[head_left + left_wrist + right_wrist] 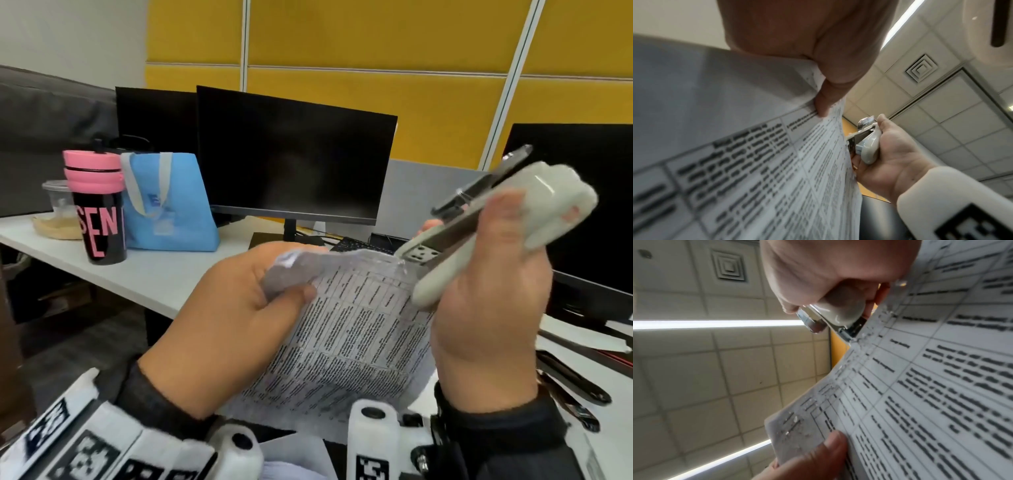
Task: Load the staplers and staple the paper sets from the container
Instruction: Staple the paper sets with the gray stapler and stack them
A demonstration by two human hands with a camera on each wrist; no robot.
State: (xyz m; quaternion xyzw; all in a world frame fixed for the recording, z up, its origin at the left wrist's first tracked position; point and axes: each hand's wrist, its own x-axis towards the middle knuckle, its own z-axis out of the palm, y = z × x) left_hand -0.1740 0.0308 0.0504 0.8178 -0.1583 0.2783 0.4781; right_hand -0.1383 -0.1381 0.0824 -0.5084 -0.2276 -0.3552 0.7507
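A printed paper set (356,329) with table text is held up in front of me. My left hand (239,308) pinches its upper left corner, thumb (294,294) on the printed side. My right hand (489,301) grips a pale grey stapler (479,229) whose metal mouth (419,255) meets the sheets' top right corner. In the left wrist view my left thumb (826,99) presses the paper (748,159), with the stapler (867,144) beyond its edge. The right wrist view shows the stapler (840,316) nose at the paper (920,386) edge.
On the white desk (154,270) stand a dark monitor (294,154), a blue bag (168,205), a pink-lidded black bottle (97,205) and a clear cup (56,198). Another monitor (589,212) is at the right, with black tools (572,380) on the desk below it.
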